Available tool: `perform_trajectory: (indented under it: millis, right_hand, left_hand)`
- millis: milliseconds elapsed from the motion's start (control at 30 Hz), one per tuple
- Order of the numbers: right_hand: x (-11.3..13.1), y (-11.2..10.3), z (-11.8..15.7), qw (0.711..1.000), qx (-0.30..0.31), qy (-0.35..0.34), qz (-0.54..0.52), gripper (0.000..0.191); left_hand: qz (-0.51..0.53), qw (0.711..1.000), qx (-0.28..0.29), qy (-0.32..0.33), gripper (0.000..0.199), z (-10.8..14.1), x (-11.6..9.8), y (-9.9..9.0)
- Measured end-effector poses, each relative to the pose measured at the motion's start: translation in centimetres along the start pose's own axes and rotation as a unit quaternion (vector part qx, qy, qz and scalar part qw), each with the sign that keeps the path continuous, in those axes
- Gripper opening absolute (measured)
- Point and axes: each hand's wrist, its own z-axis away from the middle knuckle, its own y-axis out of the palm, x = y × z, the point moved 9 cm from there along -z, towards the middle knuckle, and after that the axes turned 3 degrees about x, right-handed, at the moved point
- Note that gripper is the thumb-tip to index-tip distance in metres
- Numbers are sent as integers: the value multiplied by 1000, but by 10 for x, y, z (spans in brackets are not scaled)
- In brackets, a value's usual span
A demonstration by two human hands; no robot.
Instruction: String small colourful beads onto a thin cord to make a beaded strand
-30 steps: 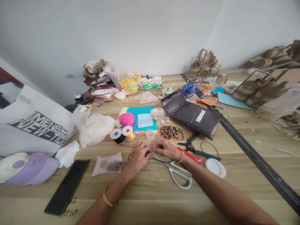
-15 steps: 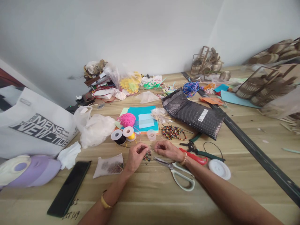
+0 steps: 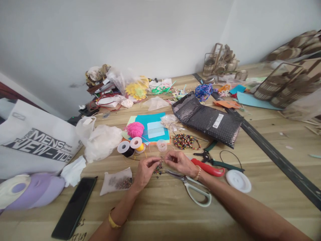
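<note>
My left hand point(image 3: 146, 171) and my right hand point(image 3: 181, 162) are close together over the table, each with thumb and fingers pinched. Whatever lies between the fingertips is too small to make out. Just below the left fingertips is a little heap of dark, mixed-colour beads point(image 3: 157, 170). White-handled scissors point(image 3: 198, 192) lie under and beside my right wrist, blades toward the beads. A small clear round container point(image 3: 162, 145) stands beyond the hands, and a pile of strung multicoloured beads point(image 3: 184, 141) lies to its right. A pale pouch of beads point(image 3: 117, 181) rests left of my left hand.
Black point(image 3: 125, 149) and yellow point(image 3: 136, 144) thread spools and pink yarn point(image 3: 135, 129) stand beyond my left hand. Red-handled point(image 3: 209, 168) and green-handled tools, a white lid point(image 3: 238, 181) and a black bubble mailer point(image 3: 208, 122) lie right. A phone point(image 3: 75, 206) lies left.
The right hand has come slightly closer to the left, both still pinched. The camera view has tilted a little; the things on the table appear unmoved.
</note>
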Motion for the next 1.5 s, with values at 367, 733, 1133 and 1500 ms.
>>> perform_trajectory:
  millis: [367, 733, 1133, 1500]
  right_hand:
    - [0, 5, 0, 999, 26, -8, 29, 16]
    - [-2, 5, -1, 999, 33, -7, 37, 14]
    - [-1, 4, 0, 999, 31, -9, 42, 13]
    - [-6, 6, -1, 999, 38, -14, 32, 10]
  left_hand:
    - [-58, 996, -8, 64, 15, 4, -9, 3]
    - [-79, 993, 7, 93, 17, 6, -17, 7]
    - [-94, 985, -9, 146, 17, 8, -26, 6]
    - [-58, 994, -29, 86, 9, 5, -13, 1]
